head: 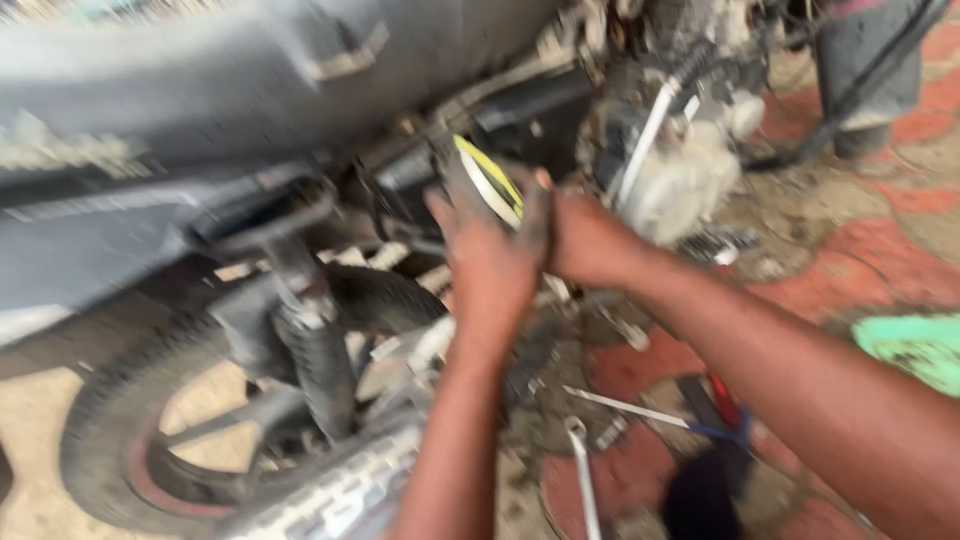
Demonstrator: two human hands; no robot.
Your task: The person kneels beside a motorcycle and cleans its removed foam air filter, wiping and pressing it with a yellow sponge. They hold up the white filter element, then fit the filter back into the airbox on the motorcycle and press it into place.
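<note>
Both of my hands are raised against the side of a grey motorcycle [230,90], and the picture is blurred. My left hand [490,255] and my right hand [580,235] are pressed together around a round white part with a yellow rim [490,180], which sits just under the seat panel. The left fingers cover its lower side, the right hand backs it from the right. Below my hands lie the rear wheel [130,430], the shock absorber [310,350] and the chain guard [340,495]. How firmly each hand grips the part is hard to make out.
The engine [680,160] with its kick lever is right of my hands. On the red and grey paved ground lie a spanner [582,480], a blue-handled screwdriver [650,412] and a red-tipped tool [722,400]. A green object [915,345] is at the right edge.
</note>
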